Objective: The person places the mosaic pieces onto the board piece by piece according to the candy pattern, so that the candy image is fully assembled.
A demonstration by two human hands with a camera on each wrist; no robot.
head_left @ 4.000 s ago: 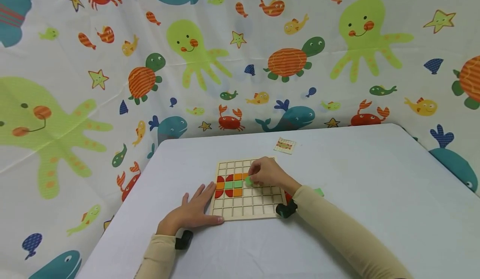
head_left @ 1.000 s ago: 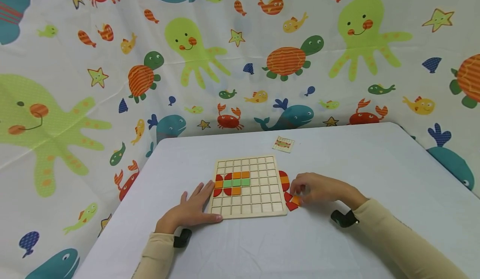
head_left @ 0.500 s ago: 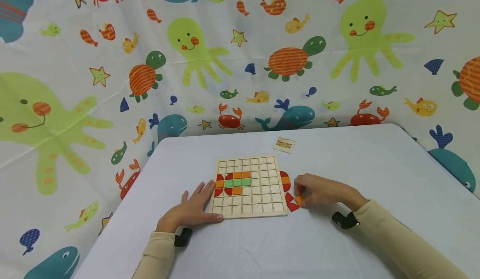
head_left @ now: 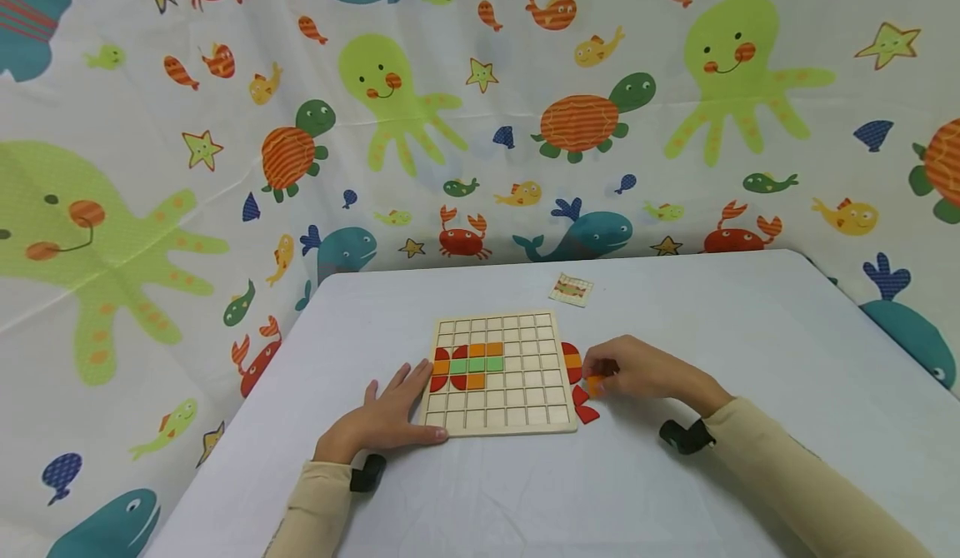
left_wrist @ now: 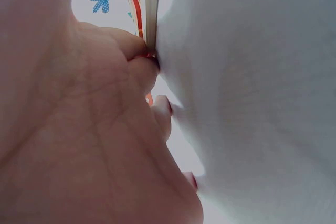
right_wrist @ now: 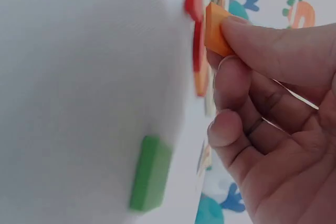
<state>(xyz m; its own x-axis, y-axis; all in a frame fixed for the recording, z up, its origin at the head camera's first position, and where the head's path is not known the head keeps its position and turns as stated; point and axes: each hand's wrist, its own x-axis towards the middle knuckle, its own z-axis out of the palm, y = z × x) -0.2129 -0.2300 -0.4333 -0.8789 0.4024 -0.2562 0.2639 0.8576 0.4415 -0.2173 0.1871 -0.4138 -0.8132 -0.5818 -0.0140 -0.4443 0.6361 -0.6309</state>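
Observation:
A wooden grid board lies on the table, with red quarter-round, orange square and green square tiles set in its left cells. Three green tiles form a row there. My left hand rests at the board's left edge, fingers extended and thumb at the near corner. To the right of the board, my right hand pinches an orange square tile between thumb and fingers. Just below it lie loose red tiles. More red tiles with an orange one sit along the board's right edge.
A small pattern card lies behind the board. In the right wrist view a green tile rests on the white cloth near the right hand. A sea-animal printed curtain hangs behind the table.
My right hand has left a green tile on the board and moved right to the loose pieces. It has taken up an orange tile there. My left hand stays in place.

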